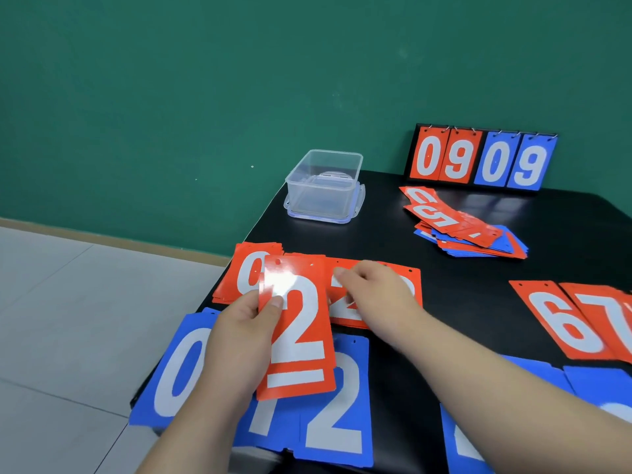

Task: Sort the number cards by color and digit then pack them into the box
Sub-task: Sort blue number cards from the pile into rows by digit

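My left hand [244, 323] grips a small stack of red cards with a white 2 [301, 340] on top, held above the table. My right hand [372, 289] rests with curled fingers on a red card [345, 313] lying flat; whether it pinches the card is unclear. A red 0 pile [244, 268] lies behind my left hand. Blue cards lie along the front edge: a 0 [178, 367], a partly hidden 1 [261, 422] and a 2 [337, 405]. Red 6 [561, 323] and 7 [612, 323] cards lie at the right. The clear plastic box [325, 186] stands open at the table's back left.
A mixed pile of unsorted red and blue cards [468, 227] lies at the back. A flip scoreboard reading 0909 [478, 159] stands against the green wall. More blue cards [602, 388] sit at the front right. The black table's left edge [260, 213] drops to tiled floor.
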